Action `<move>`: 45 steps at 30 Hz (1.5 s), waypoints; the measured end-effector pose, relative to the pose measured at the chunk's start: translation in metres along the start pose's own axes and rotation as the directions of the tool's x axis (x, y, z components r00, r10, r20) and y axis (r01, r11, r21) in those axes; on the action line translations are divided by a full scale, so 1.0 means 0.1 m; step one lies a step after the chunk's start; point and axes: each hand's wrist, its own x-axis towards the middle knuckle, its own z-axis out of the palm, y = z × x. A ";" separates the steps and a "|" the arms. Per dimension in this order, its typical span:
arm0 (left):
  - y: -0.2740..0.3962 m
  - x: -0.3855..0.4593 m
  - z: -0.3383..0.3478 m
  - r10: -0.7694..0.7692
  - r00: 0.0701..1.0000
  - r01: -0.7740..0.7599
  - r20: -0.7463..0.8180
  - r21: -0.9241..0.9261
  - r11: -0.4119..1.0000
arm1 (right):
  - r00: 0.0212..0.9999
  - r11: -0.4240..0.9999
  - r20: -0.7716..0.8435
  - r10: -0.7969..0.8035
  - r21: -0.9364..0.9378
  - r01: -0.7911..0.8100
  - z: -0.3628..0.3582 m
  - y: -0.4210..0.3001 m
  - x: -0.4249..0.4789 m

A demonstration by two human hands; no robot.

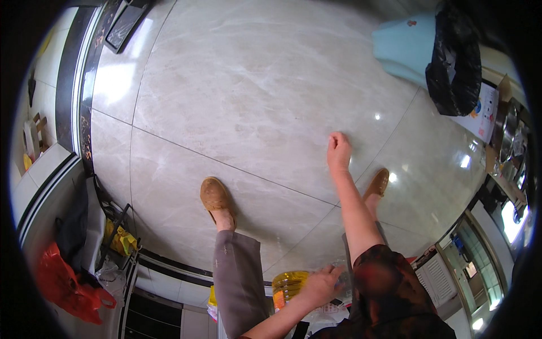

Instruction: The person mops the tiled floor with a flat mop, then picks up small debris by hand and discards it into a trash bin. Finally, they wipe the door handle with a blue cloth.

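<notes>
My left hand (322, 286) is low in the view, with its fingers stretched out to the right and a little blurred. It partly covers a plastic bottle of yellow cooking oil (288, 283); I cannot tell whether it touches the bottle. Clear plastic packaging (328, 315) lies below that hand. Further up, over the tiled floor (237, 93), my right hand (339, 150) is closed into a loose fist, and nothing shows in it. My feet stand apart in brown shoes, the left shoe (215, 194) and the right shoe (377, 182).
A light-blue bin (402, 51) with a black bag (455, 72) stands at upper right, beside shelves of metal bowls (508, 131). A red plastic bag (70, 284) hangs at lower left near a rack with a yellow bag (120, 237). A sliding-door track (78, 84) borders the left.
</notes>
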 end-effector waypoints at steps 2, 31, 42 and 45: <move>0.01 0.01 -0.02 -0.004 1.000 0.004 -0.014 -0.001 1.000 | 0.993 0.993 -0.022 0.119 -0.014 -0.119 -0.04 0.02 0.00; 0.09 0.16 0.01 0.054 0.997 -0.053 -0.049 0.026 0.998 | 0.938 0.805 0.229 0.261 0.485 -0.343 -0.78 0.09 0.43; -0.32 0.18 -0.14 -0.060 0.993 0.064 -0.106 0.036 0.997 | 0.938 0.578 0.187 0.292 0.747 -0.329 -2.26 -0.81 0.51; -0.56 0.08 -0.20 -0.214 0.966 0.230 -0.142 0.107 0.967 | 0.966 0.599 0.083 0.244 0.771 -0.217 -2.96 -1.00 0.59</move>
